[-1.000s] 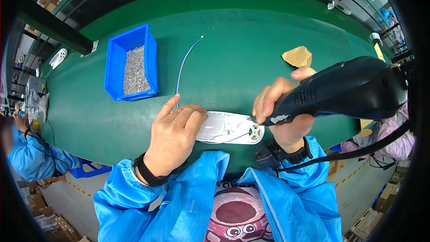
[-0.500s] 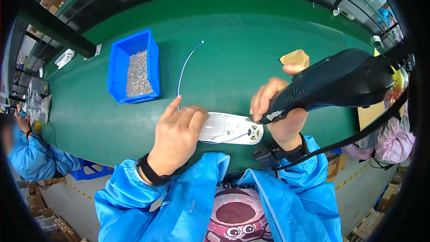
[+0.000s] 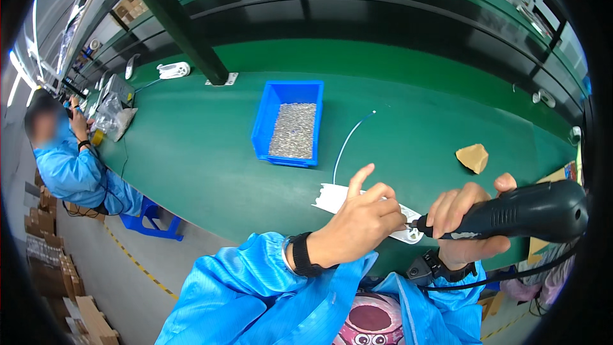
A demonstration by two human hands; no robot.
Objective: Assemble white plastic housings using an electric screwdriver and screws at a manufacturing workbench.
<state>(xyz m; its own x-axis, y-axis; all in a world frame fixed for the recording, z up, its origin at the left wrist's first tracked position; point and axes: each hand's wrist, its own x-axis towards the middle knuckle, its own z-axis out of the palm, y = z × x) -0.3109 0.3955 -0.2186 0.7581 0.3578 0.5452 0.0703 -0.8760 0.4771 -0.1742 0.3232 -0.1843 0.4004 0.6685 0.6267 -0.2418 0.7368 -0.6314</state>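
Note:
My right hand point(image 3: 463, 217) is wrapped round a black electric screwdriver point(image 3: 530, 212), held nearly level with its bit pointing left. At the tip of that bit, the fingers of my left hand point(image 3: 367, 220) are pinched together; whatever they grip is too small to make out. Beneath both hands lies a long white plastic housing point(image 3: 331, 198) on the green table, its middle covered by my left hand. A thin blue-and-white cable point(image 3: 345, 145) curves away from the housing's far side.
A blue bin point(image 3: 263, 129) of small silvery metal pieces point(image 3: 294, 129) stands beyond my left hand. Torn brown cardboard point(image 3: 473, 158) lies at the right on the green table point(image 3: 211, 147). A green post point(image 3: 182, 25) rises at the far edge. A co-worker point(image 3: 83, 172) sits at the left.
My left hand has left the housing's left part and come to the screwdriver's bit, its fingers now pinched. The screwdriver is more level. The whole view has swung to the left.

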